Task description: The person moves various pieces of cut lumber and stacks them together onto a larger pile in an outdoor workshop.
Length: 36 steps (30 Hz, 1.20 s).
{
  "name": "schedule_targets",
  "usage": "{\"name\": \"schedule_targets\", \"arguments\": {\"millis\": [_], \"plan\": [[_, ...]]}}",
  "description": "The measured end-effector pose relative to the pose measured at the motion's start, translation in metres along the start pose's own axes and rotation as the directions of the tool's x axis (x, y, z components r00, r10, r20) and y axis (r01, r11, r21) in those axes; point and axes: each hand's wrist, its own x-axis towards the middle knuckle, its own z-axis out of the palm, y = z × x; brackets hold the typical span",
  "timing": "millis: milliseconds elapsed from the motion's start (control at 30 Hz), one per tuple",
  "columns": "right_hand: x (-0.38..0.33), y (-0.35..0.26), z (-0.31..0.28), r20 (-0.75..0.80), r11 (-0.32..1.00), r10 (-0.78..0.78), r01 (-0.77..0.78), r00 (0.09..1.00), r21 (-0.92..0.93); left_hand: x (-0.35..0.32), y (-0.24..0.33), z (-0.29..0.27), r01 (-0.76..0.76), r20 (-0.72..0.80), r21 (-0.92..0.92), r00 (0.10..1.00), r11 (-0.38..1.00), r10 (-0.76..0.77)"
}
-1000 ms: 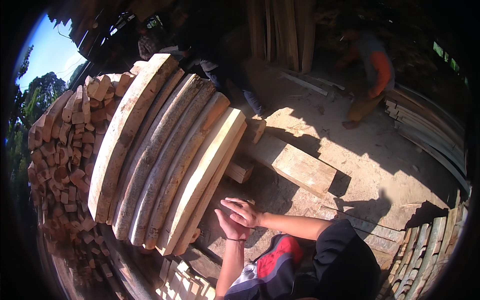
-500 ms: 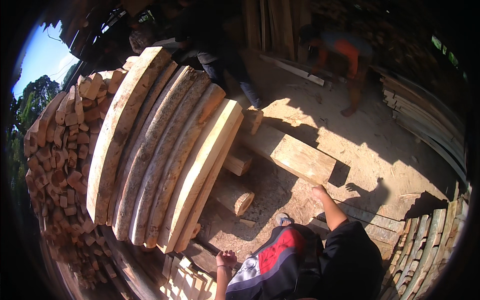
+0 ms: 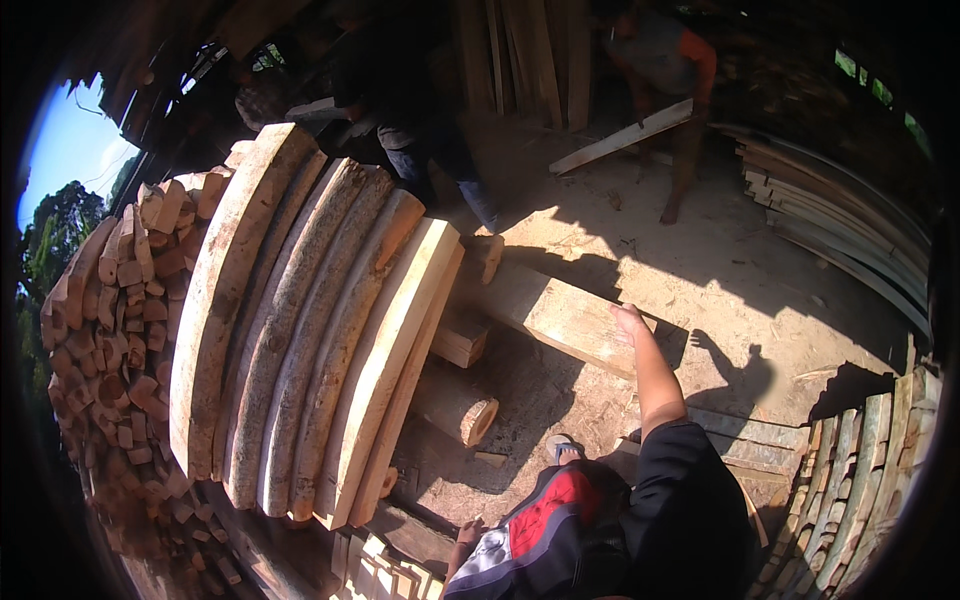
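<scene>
As our right hand (image 3: 629, 322) overlies squared beam (image 3: 562, 314), fingers seemingly apart, likely step: reach; next needs sure contact; fingers of left hand (image 3: 468, 532), we cannot tell.

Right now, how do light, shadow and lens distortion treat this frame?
Head view, middle: sunlight brightens the squared beam, while a person-shaped shadow falls on the ground; head view, far side: the leaning planks sit in deep shade; head view, upper right: the stacked boards look bowed, likely partly from the fisheye.
</scene>
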Motion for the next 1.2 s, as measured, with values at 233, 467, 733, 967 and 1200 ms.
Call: {"name": "schedule_targets", "arguments": {"millis": [233, 467, 733, 967, 1200], "plan": [[0.043, -0.161, -0.088, -0.341, 0.915, -0.176, 0.281, 0.924, 0.290, -0.062, 0.018, -0.015, 0.378, -0.222, 0.136, 0.912, 0.916, -0.344], [0.093, -0.164, -0.069, -0.107, 0.729, -0.096, 0.143, 0.990, 0.669, -0.048, 0.106, 0.044, 0.325, -0.270, 0.136, 0.921, 0.936, -0.281], [0.028, -0.168, 0.048, 0.055, 0.703, -0.288, 0.172, 0.956, 0.690, -0.051, 0.312, 0.208, -0.546, 0.382, -0.081, 0.756, 0.834, 0.532], [-0.221, -0.018, 0.188, 0.563, 0.729, -0.436, -0.091, 0.702, 0.678, -0.132, 0.384, 0.207, -0.388, -0.331, -0.918, 0.636, -0.082, 0.697], [-0.129, 0.047, 0.119, 0.364, 0.658, -0.262, -0.111, 0.894, 0.745, -0.236, 0.295, 0.021, -0.727, -0.733, -0.645, 0.499, -0.237, 0.463]]}}
